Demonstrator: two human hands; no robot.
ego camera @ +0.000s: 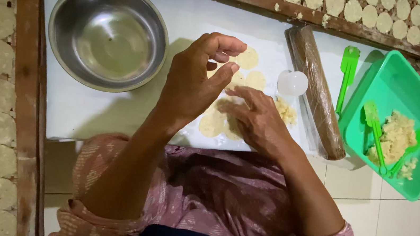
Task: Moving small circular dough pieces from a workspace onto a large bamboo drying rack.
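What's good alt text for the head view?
Seen from above, the left hand lifts a thin round yellow dough disc while the right hand presses on more discs on a white board. Nearby are an empty steel bowl, a brown wooden rolling pin and a green plastic tub of mash.

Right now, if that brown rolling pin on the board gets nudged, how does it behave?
The rolling pin is a long plain cylinder lying free on the white board, so it would probably roll sideways. It looks solid, likely stiff and fairly heavy. Its wrapped surface seems glossy, possibly slippery.
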